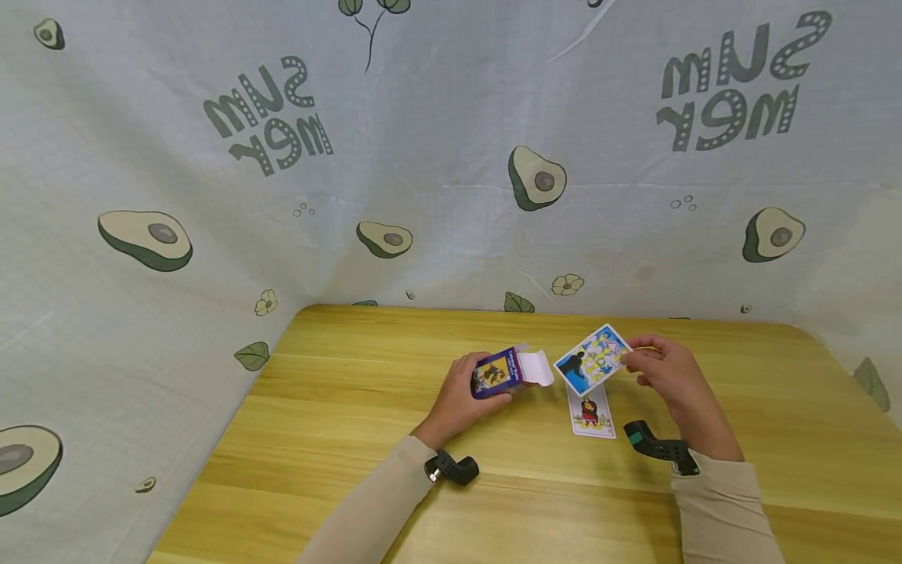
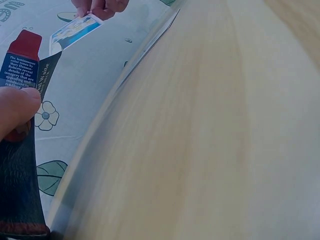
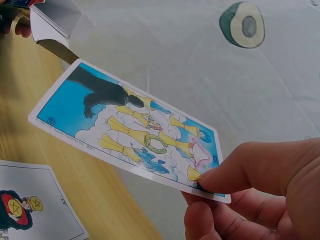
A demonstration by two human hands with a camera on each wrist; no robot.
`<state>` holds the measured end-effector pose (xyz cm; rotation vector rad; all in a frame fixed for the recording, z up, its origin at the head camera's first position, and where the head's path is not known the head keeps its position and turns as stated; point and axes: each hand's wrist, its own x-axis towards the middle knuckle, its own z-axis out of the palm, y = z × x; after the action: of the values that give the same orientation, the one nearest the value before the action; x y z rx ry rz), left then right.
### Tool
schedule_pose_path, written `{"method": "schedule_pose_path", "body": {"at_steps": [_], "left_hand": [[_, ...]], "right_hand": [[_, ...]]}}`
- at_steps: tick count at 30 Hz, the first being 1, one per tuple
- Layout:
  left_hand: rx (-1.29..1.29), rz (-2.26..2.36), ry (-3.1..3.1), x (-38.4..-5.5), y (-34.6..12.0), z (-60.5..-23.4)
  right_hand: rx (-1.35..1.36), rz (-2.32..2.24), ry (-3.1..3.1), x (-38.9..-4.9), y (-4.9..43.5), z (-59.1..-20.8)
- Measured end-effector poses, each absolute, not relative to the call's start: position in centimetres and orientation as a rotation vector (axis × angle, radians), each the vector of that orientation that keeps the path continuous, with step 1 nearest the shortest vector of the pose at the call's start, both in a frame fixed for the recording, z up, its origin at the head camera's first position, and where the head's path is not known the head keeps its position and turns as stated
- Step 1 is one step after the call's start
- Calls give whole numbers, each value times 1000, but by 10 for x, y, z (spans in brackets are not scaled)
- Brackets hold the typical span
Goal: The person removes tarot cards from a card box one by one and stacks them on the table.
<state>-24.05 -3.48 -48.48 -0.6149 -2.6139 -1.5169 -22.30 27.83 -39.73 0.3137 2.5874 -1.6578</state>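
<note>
My left hand [image 1: 460, 398] grips a dark blue card box [image 1: 496, 374] with a picture on its front. The box's white flap [image 1: 537, 368] stands open towards the right. Between the thumb and fingers of my right hand [image 1: 669, 376] is a tarot card [image 3: 145, 130], pinched by one corner. It shows yellow cups on clouds, a blue sky and a dark figure. Beneath it, on the table, lies a second tarot card [image 1: 592, 413] with a red-robed figure, partly covered in the head view. In the right wrist view the held card's far corner comes close to the box's flap.
The wooden table [image 1: 338, 439] ends at a pale curtain [image 1: 437, 141] printed with avocados and lettering, which hangs behind it and at the left. A black strap mount [image 1: 451, 468] sits on the left wrist, and another black mount [image 1: 660, 448] on the right.
</note>
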Motion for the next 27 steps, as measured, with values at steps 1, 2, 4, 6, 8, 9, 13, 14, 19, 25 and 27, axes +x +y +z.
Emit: {"method": "schedule_pose_path", "body": {"at_steps": [1,2,4,6,8,9,13,14,19,25,27], "left_hand": [[-615,-1517,-2614,-241,-35,-485],[-616,-1516,-2614,-241,-35,-486],[-617,-1518,-2613,-241,-35,-487],[-616,-1521,-2613,-241,-35,-487],[-616,-1523,-2612,-241,-35,-486],[-616,-1524,-2611,-241,-35,-486],[-617,-1524,-2612,-241,-35,-485],[-619,-1523,-2611,-241,-35,-485],[-631,-1526,-2598,-241,-35,-486],[-640,-1536,-2590,-242,-35,-486],[-642,-1537,-2591,-242,-35,-486]], "right_hand": [[312,-1657,2591,-224,279,-398],[311,-1659,2595,-225,280,-400],[297,-1669,2598,-228,283,-404],[320,-1701,2589,-233,288,-412],[324,-1735,2579,-238,294,-421],[327,-1754,2573,-241,296,-426],[314,-1788,2541,-245,301,-432],[306,-1784,2538,-244,300,-429],[293,-1732,2543,-232,286,-409],[303,-1652,2598,-227,278,-403],[300,-1634,2612,-227,277,-403]]}}
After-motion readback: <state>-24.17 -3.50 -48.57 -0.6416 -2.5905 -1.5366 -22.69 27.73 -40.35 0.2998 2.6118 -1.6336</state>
